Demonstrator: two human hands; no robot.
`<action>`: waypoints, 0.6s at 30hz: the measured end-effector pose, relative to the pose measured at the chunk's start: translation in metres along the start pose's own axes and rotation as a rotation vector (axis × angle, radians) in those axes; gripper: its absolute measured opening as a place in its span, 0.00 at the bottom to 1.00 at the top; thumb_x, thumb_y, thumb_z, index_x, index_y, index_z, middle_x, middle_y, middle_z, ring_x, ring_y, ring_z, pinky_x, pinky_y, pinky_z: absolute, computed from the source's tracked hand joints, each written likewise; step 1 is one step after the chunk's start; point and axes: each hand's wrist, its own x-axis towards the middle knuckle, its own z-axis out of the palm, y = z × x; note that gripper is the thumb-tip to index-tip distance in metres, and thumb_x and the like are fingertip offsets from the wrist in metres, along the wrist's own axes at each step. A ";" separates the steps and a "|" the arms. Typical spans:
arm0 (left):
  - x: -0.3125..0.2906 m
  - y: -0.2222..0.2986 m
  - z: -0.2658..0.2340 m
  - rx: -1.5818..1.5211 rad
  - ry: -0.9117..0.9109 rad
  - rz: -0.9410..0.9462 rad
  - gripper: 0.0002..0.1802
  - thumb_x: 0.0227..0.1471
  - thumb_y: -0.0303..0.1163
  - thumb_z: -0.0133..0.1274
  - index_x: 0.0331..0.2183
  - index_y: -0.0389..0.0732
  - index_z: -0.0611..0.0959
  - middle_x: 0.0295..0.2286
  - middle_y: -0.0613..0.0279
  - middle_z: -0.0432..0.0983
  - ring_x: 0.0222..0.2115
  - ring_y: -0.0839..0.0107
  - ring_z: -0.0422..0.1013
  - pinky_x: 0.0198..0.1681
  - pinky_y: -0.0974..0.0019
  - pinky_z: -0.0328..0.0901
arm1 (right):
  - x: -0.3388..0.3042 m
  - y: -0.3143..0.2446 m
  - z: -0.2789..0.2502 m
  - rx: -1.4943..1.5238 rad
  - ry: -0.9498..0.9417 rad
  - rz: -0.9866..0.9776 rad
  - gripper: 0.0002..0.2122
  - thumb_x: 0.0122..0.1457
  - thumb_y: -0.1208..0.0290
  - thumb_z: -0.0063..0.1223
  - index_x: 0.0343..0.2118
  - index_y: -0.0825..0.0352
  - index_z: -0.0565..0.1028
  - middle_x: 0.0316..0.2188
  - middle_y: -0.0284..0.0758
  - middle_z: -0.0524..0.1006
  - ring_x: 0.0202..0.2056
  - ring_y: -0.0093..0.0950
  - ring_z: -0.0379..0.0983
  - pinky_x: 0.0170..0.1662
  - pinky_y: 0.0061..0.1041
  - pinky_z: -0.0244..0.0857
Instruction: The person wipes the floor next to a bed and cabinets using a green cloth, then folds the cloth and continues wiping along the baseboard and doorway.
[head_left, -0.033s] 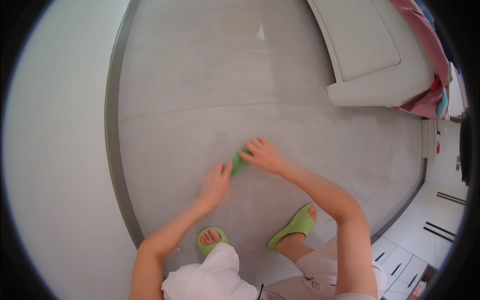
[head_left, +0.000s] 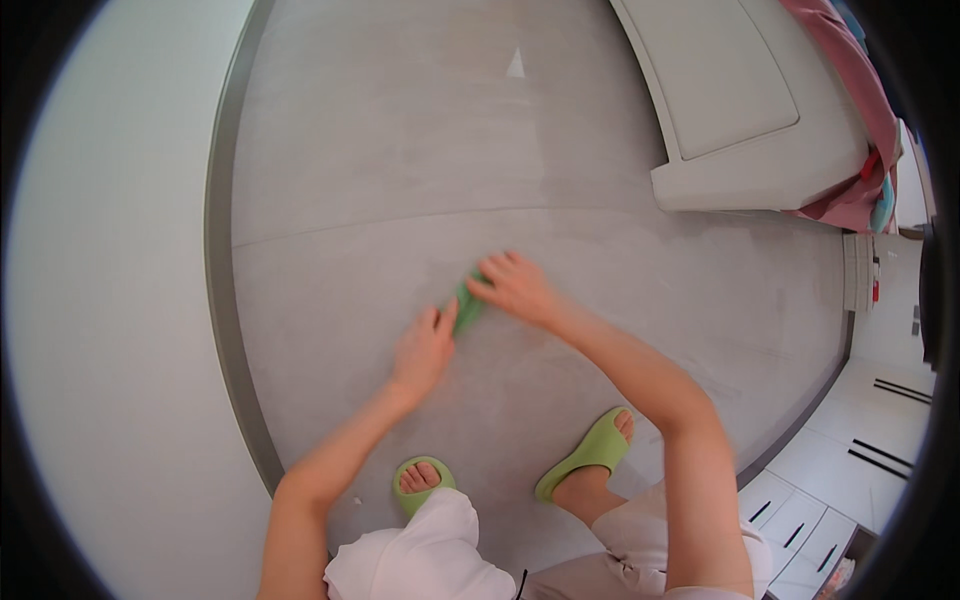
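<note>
A smooth grey floor (head_left: 350,130) fills the middle of the view, crossed by a thin dark seam (head_left: 400,217) and marked near 12 o'clock by a small pale triangular patch (head_left: 515,64). At 9 o'clock stands a plain white wall (head_left: 110,250), with a grey skirting (head_left: 219,220) along its foot. A cream piece of furniture (head_left: 730,90) sits at 2 o'clock, a pink cloth (head_left: 875,100) hanging over its outer side. White cupboards (head_left: 835,420) with black handles (head_left: 878,463) take up 4 o'clock.

At the centre, low over the floor or on it, is a narrow green thing (head_left: 468,310), slanting from 7 o'clock up to 1 o'clock; it is blurred, so I cannot tell whether it is soft or stiff. The left hand (head_left: 423,352) is closed on its lower end, and the right hand (head_left: 520,288) is clamped on its upper end, with a short stretch of green showing between them. The left forearm (head_left: 345,450) reaches in from 7 o'clock, the right forearm (head_left: 640,370) from 5 o'clock.

The person's light green left slipper (head_left: 413,500) is just past 6 o'clock, with the matching right slipper (head_left: 592,450) near 5 o'clock. Pale trousers (head_left: 420,555) cover the legs at 6 o'clock.
</note>
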 end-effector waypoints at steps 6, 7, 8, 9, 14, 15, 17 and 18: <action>0.126 -0.010 0.003 -0.033 0.136 0.036 0.34 0.45 0.28 0.57 0.57 0.44 0.71 0.34 0.55 0.67 0.31 0.56 0.71 0.30 0.54 0.68 | 0.035 0.084 0.019 0.047 0.158 0.323 0.14 0.46 0.74 0.56 0.39 0.55 0.75 0.41 0.31 0.72 0.45 0.34 0.68 0.47 0.35 0.66; 0.125 -0.005 0.011 0.025 0.054 0.071 0.34 0.45 0.28 0.57 0.57 0.44 0.71 0.34 0.55 0.68 0.30 0.57 0.71 0.29 0.55 0.67 | 0.019 0.084 0.019 0.044 0.166 0.370 0.15 0.45 0.75 0.57 0.39 0.55 0.76 0.41 0.31 0.72 0.45 0.34 0.68 0.47 0.35 0.66; 0.117 0.002 0.020 0.065 0.046 0.160 0.34 0.44 0.28 0.57 0.56 0.44 0.72 0.34 0.56 0.68 0.29 0.58 0.71 0.29 0.55 0.67 | -0.006 0.075 0.016 0.051 0.124 0.435 0.17 0.43 0.76 0.58 0.39 0.55 0.76 0.42 0.31 0.72 0.46 0.34 0.68 0.48 0.36 0.65; 0.107 0.009 0.028 0.113 0.096 0.263 0.34 0.44 0.28 0.57 0.56 0.44 0.73 0.33 0.56 0.68 0.28 0.59 0.71 0.28 0.55 0.67 | -0.037 0.057 0.010 0.050 0.102 0.498 0.19 0.41 0.77 0.59 0.40 0.55 0.76 0.42 0.32 0.72 0.46 0.35 0.68 0.48 0.37 0.65; -0.014 0.080 0.079 0.021 -0.267 0.565 0.30 0.49 0.30 0.49 0.56 0.40 0.72 0.30 0.62 0.69 0.27 0.67 0.73 0.20 0.66 0.70 | -0.167 -0.082 -0.036 0.043 -0.150 0.687 0.15 0.46 0.73 0.56 0.40 0.55 0.75 0.41 0.32 0.72 0.48 0.34 0.67 0.50 0.37 0.62; -0.043 0.095 0.086 0.055 -0.277 0.646 0.31 0.49 0.30 0.50 0.57 0.39 0.71 0.31 0.62 0.69 0.28 0.67 0.73 0.21 0.67 0.70 | -0.187 -0.109 -0.044 0.067 -0.247 0.705 0.15 0.47 0.72 0.56 0.40 0.55 0.74 0.40 0.32 0.72 0.47 0.34 0.67 0.49 0.36 0.62; -0.086 0.105 0.095 0.055 -0.359 0.779 0.32 0.48 0.31 0.50 0.57 0.38 0.70 0.34 0.62 0.69 0.29 0.68 0.73 0.22 0.68 0.71 | -0.217 -0.156 -0.057 0.188 -0.488 0.745 0.13 0.48 0.71 0.54 0.40 0.57 0.73 0.39 0.32 0.71 0.45 0.34 0.67 0.48 0.35 0.61; -0.100 0.109 0.099 0.026 -0.426 0.822 0.33 0.48 0.31 0.51 0.58 0.38 0.70 0.35 0.62 0.69 0.30 0.68 0.73 0.22 0.68 0.71 | -0.225 -0.173 -0.058 0.163 -0.420 0.739 0.13 0.48 0.72 0.55 0.40 0.57 0.73 0.39 0.32 0.71 0.44 0.34 0.67 0.47 0.35 0.61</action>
